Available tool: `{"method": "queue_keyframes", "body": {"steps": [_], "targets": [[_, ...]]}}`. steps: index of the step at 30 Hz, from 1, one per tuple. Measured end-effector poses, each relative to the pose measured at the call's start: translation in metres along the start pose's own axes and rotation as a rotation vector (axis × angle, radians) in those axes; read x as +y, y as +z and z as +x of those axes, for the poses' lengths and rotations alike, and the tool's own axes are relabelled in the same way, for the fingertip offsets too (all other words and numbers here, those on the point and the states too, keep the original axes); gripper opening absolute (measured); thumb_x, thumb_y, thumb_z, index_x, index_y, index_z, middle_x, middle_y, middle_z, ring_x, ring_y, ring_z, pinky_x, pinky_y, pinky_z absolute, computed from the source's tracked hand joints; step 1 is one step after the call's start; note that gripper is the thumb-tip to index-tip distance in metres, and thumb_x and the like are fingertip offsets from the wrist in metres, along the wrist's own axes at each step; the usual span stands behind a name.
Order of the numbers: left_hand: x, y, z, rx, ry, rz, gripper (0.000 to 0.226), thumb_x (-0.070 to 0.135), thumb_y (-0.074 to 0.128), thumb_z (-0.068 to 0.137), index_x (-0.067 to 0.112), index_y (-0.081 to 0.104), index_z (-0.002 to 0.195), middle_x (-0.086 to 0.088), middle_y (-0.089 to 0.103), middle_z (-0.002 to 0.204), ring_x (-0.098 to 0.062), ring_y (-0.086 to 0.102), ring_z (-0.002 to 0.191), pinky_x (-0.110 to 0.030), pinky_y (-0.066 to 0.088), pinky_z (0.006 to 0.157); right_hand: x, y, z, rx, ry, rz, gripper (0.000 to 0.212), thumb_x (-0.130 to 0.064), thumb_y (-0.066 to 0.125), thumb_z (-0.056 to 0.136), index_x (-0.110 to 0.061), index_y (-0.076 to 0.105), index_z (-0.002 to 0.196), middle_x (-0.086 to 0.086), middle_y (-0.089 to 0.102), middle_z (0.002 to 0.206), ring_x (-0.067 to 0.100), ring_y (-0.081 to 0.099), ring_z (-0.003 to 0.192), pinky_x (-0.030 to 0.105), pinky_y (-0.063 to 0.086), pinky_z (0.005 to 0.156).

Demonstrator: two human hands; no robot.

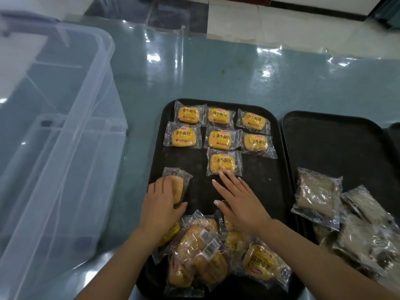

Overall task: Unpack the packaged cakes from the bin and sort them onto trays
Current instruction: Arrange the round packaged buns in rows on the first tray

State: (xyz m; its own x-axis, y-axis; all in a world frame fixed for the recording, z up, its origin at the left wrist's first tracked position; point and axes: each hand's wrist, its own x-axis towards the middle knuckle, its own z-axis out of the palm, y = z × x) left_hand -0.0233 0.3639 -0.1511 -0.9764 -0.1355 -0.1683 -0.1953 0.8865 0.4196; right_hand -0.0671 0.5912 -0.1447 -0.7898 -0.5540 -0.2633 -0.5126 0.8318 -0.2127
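Nearest the person, a loose heap of yellow packaged cakes (pixel 207 252) lies on the near end of the left black tray (pixel 270 180), some wrappers turned barcode-up. Beside it on the right, a pile of brown packaged cakes (pixel 337 215) spills over the near part of the right black tray (pixel 337 144), which sits just beside the first tray.

Just past the heap, the left hand (pixel 161 205) holds one yellow cake packet (pixel 176 185) at the tray's left edge, its grip closed round the packet with fingers curled over the top and the thumb under the near side. The right hand (pixel 237 199) lies flat on the tray, grip wide with fingers straight and spread, the fingertips (pixel 221 174) touching the near edge of a single laid-out packet (pixel 223 162).

Beyond that packet, six more yellow packets (pixel 218 128) lie label-up in two rows of three across the far part of the left tray.

Both trays rest on a glossy teal desk (pixel 238 79). On the desk's left side stands a large translucent plastic bin (pixel 56 131). Past the far edge, a pale tiled floor (pixel 281 18) shows.
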Motion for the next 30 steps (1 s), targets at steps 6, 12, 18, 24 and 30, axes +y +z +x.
{"method": "queue_keyframes", "body": {"steps": [6,12,18,24,30], "targets": [[0.008,-0.020,0.005,-0.108,0.014,-0.375,0.046,0.026,0.056,0.093,0.023,0.046,0.138,0.010,0.046,0.123,-0.004,0.050,0.102,-0.012,0.039,0.080,-0.005,-0.008,-0.004,0.027,-0.024,0.024,0.065,-0.060,0.001,0.095,-0.030,0.016,0.151,-0.007,0.003,0.158,0.012,-0.011,0.146,0.034,-0.003,0.118],[0.022,-0.028,0.021,-0.407,-0.278,-0.829,0.029,0.021,0.044,0.098,0.026,0.066,0.116,0.002,0.064,0.110,-0.014,0.060,0.101,-0.036,0.046,0.095,-0.021,-0.007,-0.005,-0.008,-0.070,0.094,0.068,-0.060,-0.001,0.092,-0.029,0.012,0.151,-0.011,-0.001,0.156,0.009,-0.013,0.144,0.031,-0.011,0.115],[0.005,-0.008,0.032,-0.184,-0.182,-0.525,0.030,0.021,0.052,0.096,0.021,0.060,0.125,0.003,0.065,0.109,-0.008,0.060,0.094,-0.025,0.050,0.082,-0.028,0.007,-0.006,-0.135,-0.081,0.092,0.076,-0.063,-0.007,0.086,-0.029,0.009,0.152,-0.007,0.002,0.159,0.010,-0.014,0.144,0.032,-0.015,0.114],[0.003,-0.007,0.026,-0.028,0.084,-0.252,0.038,0.035,0.063,0.088,0.027,0.059,0.125,0.009,0.058,0.114,-0.007,0.049,0.102,-0.024,0.045,0.089,-0.031,0.011,-0.004,-0.175,-0.051,0.122,0.068,-0.060,-0.002,0.090,-0.033,0.005,0.152,-0.008,0.000,0.160,0.008,-0.013,0.145,0.032,-0.012,0.116],[-0.006,0.002,0.025,-0.073,0.220,-0.042,0.041,0.033,0.052,0.096,0.030,0.048,0.137,0.008,0.053,0.115,-0.007,0.047,0.100,-0.022,0.043,0.086,-0.035,0.001,0.001,-0.169,-0.038,0.096,0.074,-0.061,-0.006,0.086,-0.032,0.009,0.152,-0.007,0.004,0.161,0.011,-0.004,0.147,0.033,-0.008,0.116]]}}
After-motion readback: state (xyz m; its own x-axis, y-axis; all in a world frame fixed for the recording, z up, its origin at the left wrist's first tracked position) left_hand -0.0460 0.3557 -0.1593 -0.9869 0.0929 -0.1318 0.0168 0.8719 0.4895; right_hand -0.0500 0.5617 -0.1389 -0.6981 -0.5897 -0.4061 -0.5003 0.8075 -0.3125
